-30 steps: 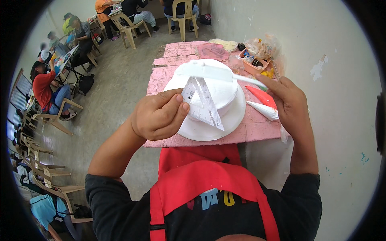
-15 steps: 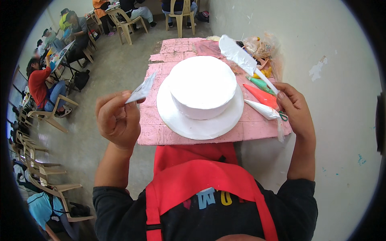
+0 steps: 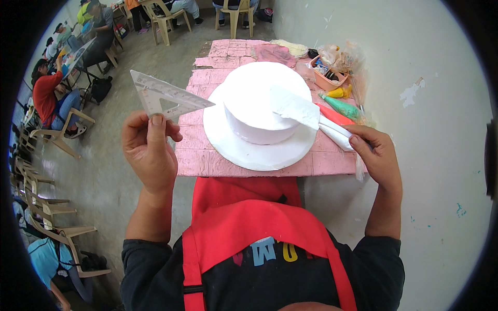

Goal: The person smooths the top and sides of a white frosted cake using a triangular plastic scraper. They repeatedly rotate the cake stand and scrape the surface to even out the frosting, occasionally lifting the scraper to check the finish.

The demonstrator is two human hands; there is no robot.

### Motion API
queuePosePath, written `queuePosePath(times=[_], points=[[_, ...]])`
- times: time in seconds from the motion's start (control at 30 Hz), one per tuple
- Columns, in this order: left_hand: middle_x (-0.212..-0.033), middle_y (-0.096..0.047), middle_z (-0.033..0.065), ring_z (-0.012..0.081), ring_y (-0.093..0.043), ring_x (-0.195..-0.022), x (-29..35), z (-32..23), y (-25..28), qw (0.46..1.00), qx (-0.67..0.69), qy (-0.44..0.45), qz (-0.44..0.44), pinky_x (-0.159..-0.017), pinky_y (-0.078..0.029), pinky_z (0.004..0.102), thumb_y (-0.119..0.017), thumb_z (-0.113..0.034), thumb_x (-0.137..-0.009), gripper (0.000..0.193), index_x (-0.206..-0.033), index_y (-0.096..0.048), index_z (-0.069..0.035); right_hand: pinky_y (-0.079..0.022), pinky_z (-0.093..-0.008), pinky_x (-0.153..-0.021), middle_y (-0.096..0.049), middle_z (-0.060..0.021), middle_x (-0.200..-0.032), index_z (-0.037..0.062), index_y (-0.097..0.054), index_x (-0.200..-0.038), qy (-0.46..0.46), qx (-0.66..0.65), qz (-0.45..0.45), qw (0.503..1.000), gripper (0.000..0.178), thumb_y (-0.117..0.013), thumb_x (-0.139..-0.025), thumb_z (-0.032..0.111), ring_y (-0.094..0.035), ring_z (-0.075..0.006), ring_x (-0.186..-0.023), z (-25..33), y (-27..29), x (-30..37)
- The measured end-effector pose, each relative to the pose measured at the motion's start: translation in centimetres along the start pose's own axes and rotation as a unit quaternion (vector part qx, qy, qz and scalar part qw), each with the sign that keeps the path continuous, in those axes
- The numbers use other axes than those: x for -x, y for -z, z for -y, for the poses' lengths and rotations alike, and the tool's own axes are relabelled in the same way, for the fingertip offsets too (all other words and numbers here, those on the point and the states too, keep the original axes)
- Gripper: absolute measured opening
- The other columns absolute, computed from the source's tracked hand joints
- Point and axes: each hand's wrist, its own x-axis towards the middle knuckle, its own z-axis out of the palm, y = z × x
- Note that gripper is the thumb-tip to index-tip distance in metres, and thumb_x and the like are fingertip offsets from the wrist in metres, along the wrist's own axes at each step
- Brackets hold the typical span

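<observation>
A round cake (image 3: pixel 254 85) coated in smooth white icing stands on a white round board (image 3: pixel 259 160) near the front of the pink table. Between the thumb and fingers of my left hand (image 3: pixel 150 150) is a clear set square (image 3: pixel 166 98), its face turned up and one point reaching toward the cake's left side. My right hand (image 3: pixel 376 153) grips the handle of a spatula (image 3: pixel 295 108). Its broad blade, smeared with white icing, is over the right part of the cake top; whether it touches cannot be told.
Right of the cake lie a white piping bag (image 3: pixel 337 136), a red one (image 3: pixel 332 115), a green one (image 3: pixel 340 106) and a yellow one (image 3: pixel 340 92). Behind them is a pink basket (image 3: pixel 327 79) of small items. A wall (image 3: pixel 430 140) borders the right. People and chairs (image 3: pixel 65 124) occupy the left.
My left hand has turned the set square so its flat face shows. My right hand has lowered the spatula from upright beside the cake to over its top.
</observation>
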Motion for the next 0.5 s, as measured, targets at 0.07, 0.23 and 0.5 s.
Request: queuePosePath(times=[0.07,0.23,0.5], points=[[-0.077,-0.059,0.0071,0.0129,-0.056,-0.062,0.1,-0.1,0.1,1.000,0.016,0.018,-0.009,-0.051,-0.046,0.0263,-0.055,-0.003,-0.090,0.005,-0.095,-0.053,-0.002,-0.044,-0.0250,-0.070,-0.065,-0.0045,-0.083,-0.0009,-0.067,-0.104,0.018,0.011,0.000,1.000,0.021,-0.059,-0.085,0.005,-0.054,-0.0103,-0.076,0.2,-0.3,0.0],[-0.077,-0.059,0.0062,0.0126,-0.056,-0.062,0.2,0.0,0.7,0.998,0.033,0.045,-0.027,-0.051,-0.044,0.0256,-0.056,-0.004,-0.090,0.006,-0.095,-0.053,-0.003,-0.048,-0.0287,-0.076,-0.067,-0.0117,-0.093,-0.0028,-0.066,-0.104,0.041,0.078,0.017,0.996,0.021,-0.059,-0.087,0.008,-0.061,-0.0156,-0.084,0.8,-0.2,0.1],[-0.077,-0.060,0.0050,0.0114,-0.056,-0.061,0.4,0.2,1.2,0.997,0.022,0.056,-0.038,-0.051,-0.044,0.0250,-0.057,-0.005,-0.090,0.006,-0.095,-0.054,-0.003,-0.046,-0.0281,-0.071,-0.065,-0.0108,-0.087,-0.0004,-0.067,-0.103,0.065,0.122,0.004,0.990,0.020,-0.059,-0.086,0.008,-0.060,-0.0163,-0.078,0.5,-0.3,-0.2]])
